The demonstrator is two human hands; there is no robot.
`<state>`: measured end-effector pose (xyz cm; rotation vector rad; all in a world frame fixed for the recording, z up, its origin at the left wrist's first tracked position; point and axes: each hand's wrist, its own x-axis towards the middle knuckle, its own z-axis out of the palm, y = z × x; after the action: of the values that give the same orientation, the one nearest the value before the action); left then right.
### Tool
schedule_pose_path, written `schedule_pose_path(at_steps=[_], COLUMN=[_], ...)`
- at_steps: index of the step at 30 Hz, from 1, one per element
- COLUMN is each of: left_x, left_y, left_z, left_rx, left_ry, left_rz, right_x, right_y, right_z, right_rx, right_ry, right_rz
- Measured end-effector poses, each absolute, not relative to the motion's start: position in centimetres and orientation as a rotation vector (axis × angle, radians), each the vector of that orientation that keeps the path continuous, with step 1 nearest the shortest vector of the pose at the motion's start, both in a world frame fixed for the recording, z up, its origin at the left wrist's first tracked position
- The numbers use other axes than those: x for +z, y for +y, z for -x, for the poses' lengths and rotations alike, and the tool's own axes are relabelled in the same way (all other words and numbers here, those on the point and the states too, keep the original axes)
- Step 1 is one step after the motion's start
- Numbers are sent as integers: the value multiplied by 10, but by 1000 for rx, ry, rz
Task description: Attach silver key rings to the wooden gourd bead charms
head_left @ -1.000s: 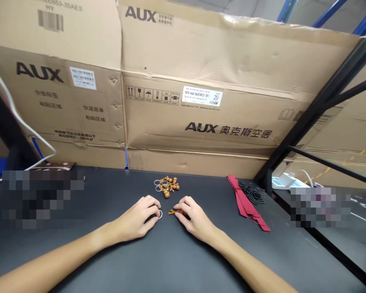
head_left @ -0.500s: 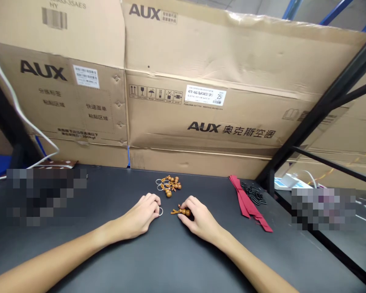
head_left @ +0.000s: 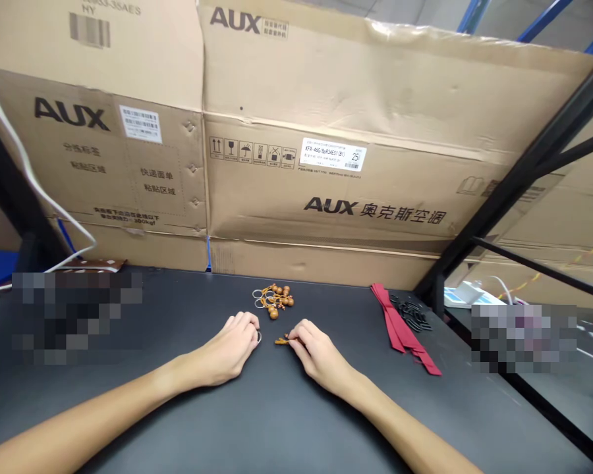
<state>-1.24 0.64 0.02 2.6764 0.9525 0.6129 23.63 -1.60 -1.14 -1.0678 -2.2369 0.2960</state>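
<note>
Near the middle of the dark table, my left hand [head_left: 232, 349] is closed on a metal ring [head_left: 259, 338], whose edge shows at the fingertips. To its right, my right hand [head_left: 321, 355] has its thumb and fingers pinched round a wooden bead charm; its orange cord [head_left: 281, 341] sticks out to the left, and the beads are mostly hidden by the fingers. The two hands are apart. Just beyond them lies a small pile of wooden bead keychains [head_left: 273, 313] with orange cords and metal rings.
Red fabric strips [head_left: 405, 329] lie at the right of the table [head_left: 257, 421], beside a heap of black loops [head_left: 414, 315]. Large cardboard sheets [head_left: 326, 85] stand behind, between black metal posts. A white cable [head_left: 24, 158] hangs at the left.
My right fingers have closed round the wooden beads, which showed between them before and are now mostly covered. The left hand has hardly moved.
</note>
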Motion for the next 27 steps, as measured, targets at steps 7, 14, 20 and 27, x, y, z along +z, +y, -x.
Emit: schedule_pose_path(at_steps=[7, 14, 20, 27], left_x=[3, 4, 2, 3], left_y=[5, 9, 12, 7], left_z=[12, 6, 6, 5], left_rx=[666, 722, 736, 721], left_ry=[908, 805, 793, 779], left_rz=[-2578, -2423, -2391, -2417], right_x=[-14, -9, -11, -15], right_y=[-15, -18, -17, -17], right_z=[-235, -227, -223, -223], right_rx=[403, 582, 986, 1127], right_ry=[-2130, -2056, -1886, -1851], right_rz=[1088, 1086, 1094, 1009])
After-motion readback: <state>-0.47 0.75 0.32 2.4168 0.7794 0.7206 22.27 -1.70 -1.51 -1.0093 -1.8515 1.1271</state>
